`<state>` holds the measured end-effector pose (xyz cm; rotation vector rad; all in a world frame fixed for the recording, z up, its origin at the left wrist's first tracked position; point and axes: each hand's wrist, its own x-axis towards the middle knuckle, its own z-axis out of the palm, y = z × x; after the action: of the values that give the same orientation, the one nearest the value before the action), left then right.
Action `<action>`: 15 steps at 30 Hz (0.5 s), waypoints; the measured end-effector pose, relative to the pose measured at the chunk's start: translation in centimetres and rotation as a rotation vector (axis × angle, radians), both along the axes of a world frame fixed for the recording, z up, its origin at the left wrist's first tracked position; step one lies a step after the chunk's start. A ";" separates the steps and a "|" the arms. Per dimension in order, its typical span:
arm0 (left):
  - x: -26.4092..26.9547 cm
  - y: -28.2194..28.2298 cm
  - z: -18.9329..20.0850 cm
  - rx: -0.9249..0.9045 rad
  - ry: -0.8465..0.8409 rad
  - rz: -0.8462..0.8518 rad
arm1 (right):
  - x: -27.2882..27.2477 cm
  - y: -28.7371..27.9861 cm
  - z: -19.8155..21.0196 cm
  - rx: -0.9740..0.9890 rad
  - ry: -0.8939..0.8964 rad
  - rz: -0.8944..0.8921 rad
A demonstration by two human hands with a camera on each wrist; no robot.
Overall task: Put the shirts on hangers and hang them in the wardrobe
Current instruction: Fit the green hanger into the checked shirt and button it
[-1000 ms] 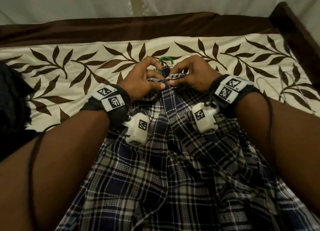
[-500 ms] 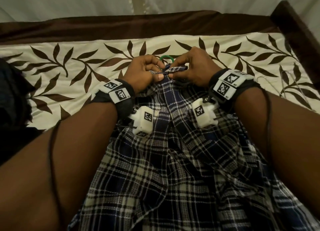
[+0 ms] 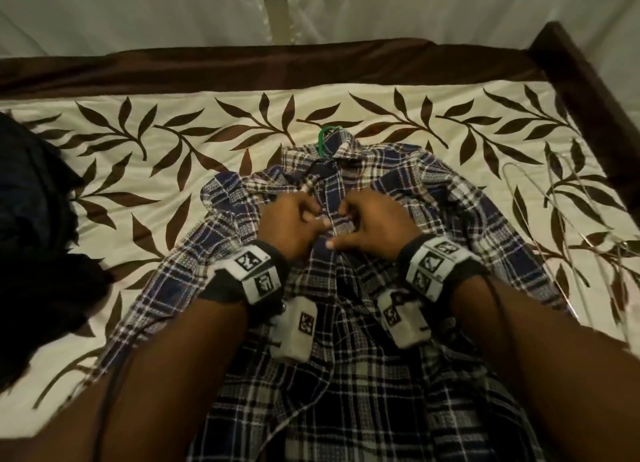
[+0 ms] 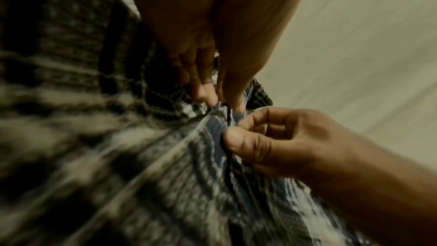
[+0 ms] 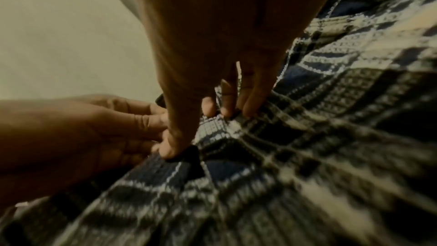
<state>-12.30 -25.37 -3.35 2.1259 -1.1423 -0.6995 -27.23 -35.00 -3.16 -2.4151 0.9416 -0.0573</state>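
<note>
A navy and white plaid shirt lies front-up on the bed, its collar toward the far side. The green hook of a hanger sticks out of the collar; the rest of the hanger is hidden inside the shirt. My left hand pinches the shirt's left front edge a little below the collar. My right hand pinches the right front edge just across from it. In the left wrist view my fingers grip the placket, with the right hand opposite. In the right wrist view the plaid cloth fills the frame.
The bed cover is cream with brown leaves and a dark brown band along the far edge. Clear plastic hangers lie on it at the right. A dark garment is heaped at the left. A dark wooden bedpost rises at the far right.
Both hands have come down from the collar by the green hook to a spot lower on the shirt's front. The collar and hook now show beyond them.
</note>
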 end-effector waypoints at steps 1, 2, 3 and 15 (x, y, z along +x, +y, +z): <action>-0.4 0.6 -0.7 0.067 -0.067 -0.060 | 0.0 0.5 -0.3 -0.068 0.077 0.034; -0.7 1.0 -1.2 0.111 -0.144 -0.107 | 0.0 0.9 -0.5 -0.099 0.112 0.043; -0.8 1.4 -1.5 0.134 -0.197 -0.137 | 0.0 1.1 -0.5 -0.094 0.107 0.030; -1.2 3.7 -0.3 0.216 -0.319 -0.303 | -0.7 2.1 -1.1 0.131 0.026 -0.148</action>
<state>-13.49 -21.68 -3.66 2.3287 -1.6515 -0.6556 -27.90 -32.94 -4.29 -2.2286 1.0995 -0.0176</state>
